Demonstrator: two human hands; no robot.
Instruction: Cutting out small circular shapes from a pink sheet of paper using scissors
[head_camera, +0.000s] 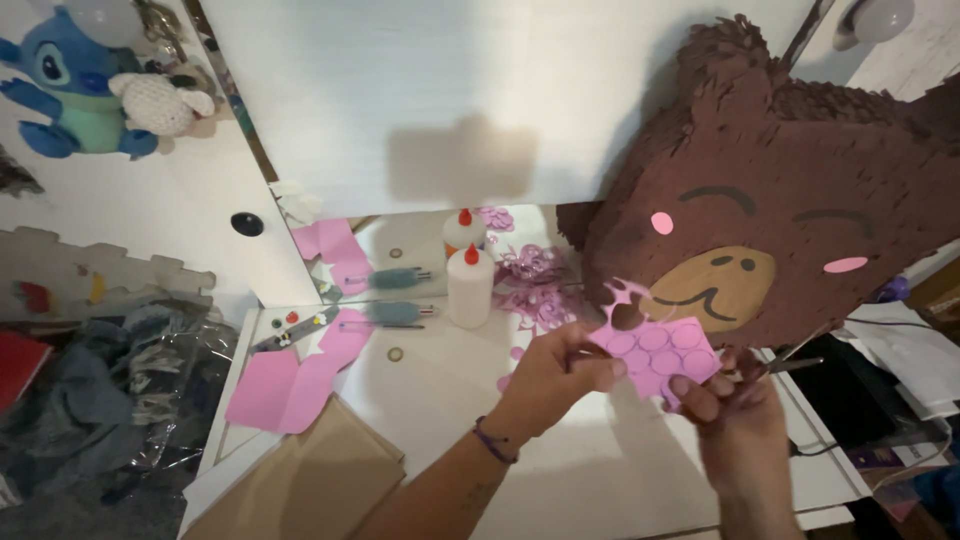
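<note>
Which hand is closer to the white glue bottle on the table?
Left. The left hand grips the pink paper just right of and below the glue bottle; the right hand, with scissors, sits farther right.

A brown fringed bear piñata (790, 200) is propped at the right. Two white glue bottles (469, 285) with red caps are stood on the white table (450, 400), pink paper (290, 385) is spread beside brown cardboard (320, 480), and a blue plush toy (70, 90) is seen upper left.
</note>
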